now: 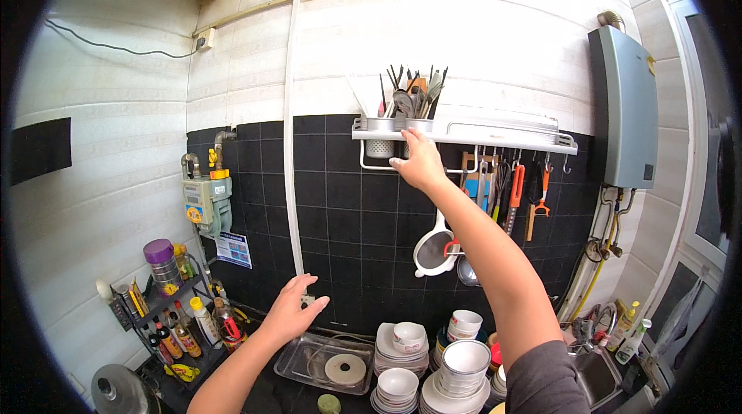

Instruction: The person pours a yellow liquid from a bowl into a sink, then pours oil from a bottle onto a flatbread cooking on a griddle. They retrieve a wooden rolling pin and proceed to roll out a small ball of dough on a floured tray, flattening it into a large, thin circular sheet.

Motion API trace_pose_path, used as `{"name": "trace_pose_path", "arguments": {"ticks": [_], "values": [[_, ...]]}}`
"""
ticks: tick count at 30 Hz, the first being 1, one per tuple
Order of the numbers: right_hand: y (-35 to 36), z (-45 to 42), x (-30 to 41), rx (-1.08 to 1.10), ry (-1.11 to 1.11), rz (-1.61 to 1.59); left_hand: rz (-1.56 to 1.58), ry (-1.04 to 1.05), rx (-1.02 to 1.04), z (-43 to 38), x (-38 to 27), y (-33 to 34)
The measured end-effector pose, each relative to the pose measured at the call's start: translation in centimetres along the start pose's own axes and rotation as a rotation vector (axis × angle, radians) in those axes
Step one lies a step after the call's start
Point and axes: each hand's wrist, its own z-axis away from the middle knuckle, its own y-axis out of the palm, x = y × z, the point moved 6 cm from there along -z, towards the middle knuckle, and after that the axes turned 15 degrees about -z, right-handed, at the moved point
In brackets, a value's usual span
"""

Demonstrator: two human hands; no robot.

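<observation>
My right hand is raised to the wall-mounted metal rack, fingers apart, in front of the right-hand utensil cup. Whether it touches the cup or the rail, I cannot tell. Beside it sits a perforated metal utensil cup. Chopsticks, spoons and other utensils stand upright in the cups. Lower and to the left, my left hand is held in the air with its fingers apart and nothing in it. Below it lies a clear rectangular tray with a round white disc in it.
Stacked bowls and plates cover the counter's middle. A strainer and an orange-handled tool hang under the rack. Bottles fill the left shelf near a gas meter. A water heater and sink are at right.
</observation>
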Motion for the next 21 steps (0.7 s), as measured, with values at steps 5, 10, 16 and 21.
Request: {"name": "trace_pose_path", "arguments": {"ticks": [5,10,16,21], "values": [[1.0,-2.4,-0.8,-0.030,-0.013,0.078,0.032,0.002,0.067,-2.1,-1.0,0.5],[2.6,-5.8,-1.9,-0.034,0.034,-0.003,0.079,-0.003,0.065,-3.9,1.4,1.1],[5.3,-11.0,-6.5,-0.067,0.397,-0.403,0.144,-0.008,0.090,-5.3,4.0,1.6],[6.9,-12.2,-4.4,-0.041,0.184,-0.221,0.140,-0.007,0.078,-6.8,5.1,1.1]]}}
